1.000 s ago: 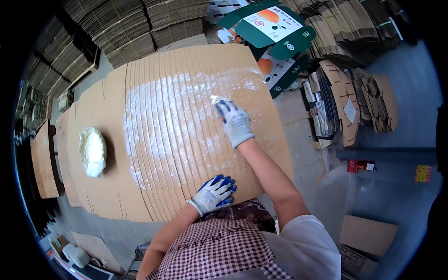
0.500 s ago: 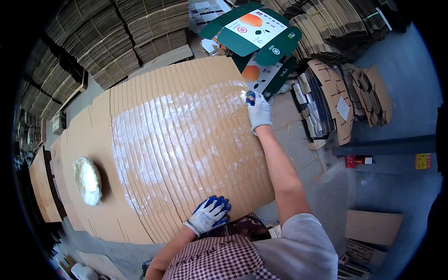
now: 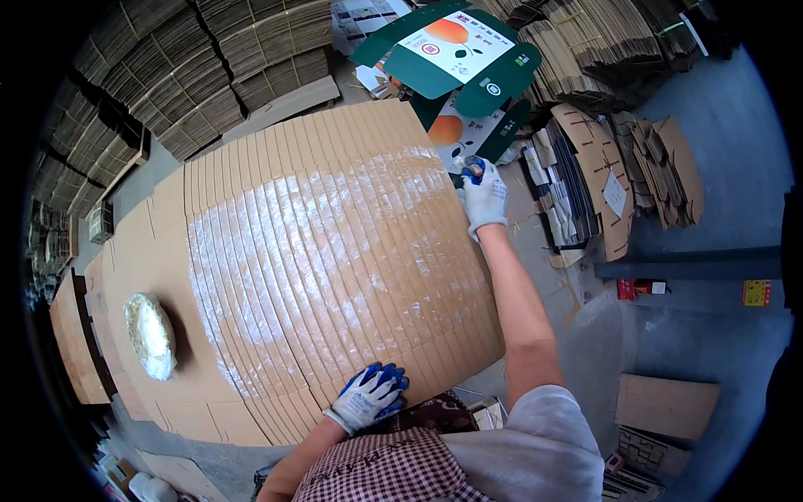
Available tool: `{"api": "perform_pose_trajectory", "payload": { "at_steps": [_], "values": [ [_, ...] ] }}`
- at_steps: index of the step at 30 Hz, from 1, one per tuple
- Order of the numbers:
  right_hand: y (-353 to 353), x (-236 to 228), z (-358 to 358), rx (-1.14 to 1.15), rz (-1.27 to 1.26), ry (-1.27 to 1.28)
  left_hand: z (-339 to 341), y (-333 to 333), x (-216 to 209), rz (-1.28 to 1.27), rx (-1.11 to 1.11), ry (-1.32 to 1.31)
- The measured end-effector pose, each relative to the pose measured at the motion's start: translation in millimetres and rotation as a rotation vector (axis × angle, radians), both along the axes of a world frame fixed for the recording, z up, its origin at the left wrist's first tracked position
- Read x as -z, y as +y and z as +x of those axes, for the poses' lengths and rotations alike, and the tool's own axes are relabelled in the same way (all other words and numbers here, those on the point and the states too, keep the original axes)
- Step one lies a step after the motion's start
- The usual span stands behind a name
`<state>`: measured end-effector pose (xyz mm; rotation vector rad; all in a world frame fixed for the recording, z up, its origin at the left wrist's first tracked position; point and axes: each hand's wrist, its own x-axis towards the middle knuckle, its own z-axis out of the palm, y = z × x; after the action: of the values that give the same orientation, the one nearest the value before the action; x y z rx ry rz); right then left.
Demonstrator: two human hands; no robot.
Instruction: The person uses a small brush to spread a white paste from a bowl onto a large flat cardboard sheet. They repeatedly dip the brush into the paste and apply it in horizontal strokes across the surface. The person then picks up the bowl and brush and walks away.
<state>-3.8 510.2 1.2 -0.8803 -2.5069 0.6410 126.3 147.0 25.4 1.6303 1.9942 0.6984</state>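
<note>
Fanned, overlapping brown cardboard sheets (image 3: 335, 251) lie before me, streaked with a shiny wet-looking coat. My left hand (image 3: 368, 396), in a white work glove with blue palm and fingertips, lies with fingers outstretched on their near edge. Beyond the far right corner is my right hand (image 3: 485, 194), gloved alike, its fingers closed round a small tool; glove and angle hide its kind. To the left, a plastic-lined oval bowl (image 3: 151, 336) with whitish contents stands on a plain part of the cardboard.
Green printed cartons (image 3: 456, 50) with an orange fruit picture lie at the far side. Tied stacks of flat cardboard (image 3: 188, 79) rise at the far left, with more bundles (image 3: 585, 50) at the far right. Folded cardboard pieces (image 3: 661, 176) stand on the floor at right.
My right hand has moved right, off the sheets' far right corner, its fingers turned up more. My left hand stays at the near edge. The whole view has shifted slightly.
</note>
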Motion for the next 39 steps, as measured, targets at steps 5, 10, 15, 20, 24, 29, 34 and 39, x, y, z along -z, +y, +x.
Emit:
{"api": "perform_pose_trajectory", "payload": {
  "at_steps": [5, 10, 15, 20, 24, 29, 34, 39],
  "values": [
    [-31, 4, -10, -0.393, 0.131, 0.109, -1, -2, 2, -0.028, 0.017, 0.007],
    [9, 16, -35, -0.261, 0.149, -0.19, -1, -1, 2, -0.024, 0.045, 0.017],
    [-2, 1, -37, -0.211, 0.1, 0.018, 3, -3, 4, -0.014, 0.006, -0.007],
    [-4, 11, -39, -0.379, 0.169, -0.124, 1, -2, 3, -0.015, 0.018, -0.009],
    [22, 12, -50, -0.243, 0.138, -0.226, -1, -2, 3, 0.007, 0.031, 0.015],
    [-2, -2, -54, -0.339, 0.113, -0.181, 2, -4, 2, 0.0, 0.003, -0.007],
    [7, 1, -54, -0.188, 0.2, -0.232, -2, -2, 3, 0.026, 0.032, 0.023],
    [-61, -31, -9, -0.33, 0.073, -0.192, 1, -4, 6, 0.034, -0.003, -0.01]
  ]
}}
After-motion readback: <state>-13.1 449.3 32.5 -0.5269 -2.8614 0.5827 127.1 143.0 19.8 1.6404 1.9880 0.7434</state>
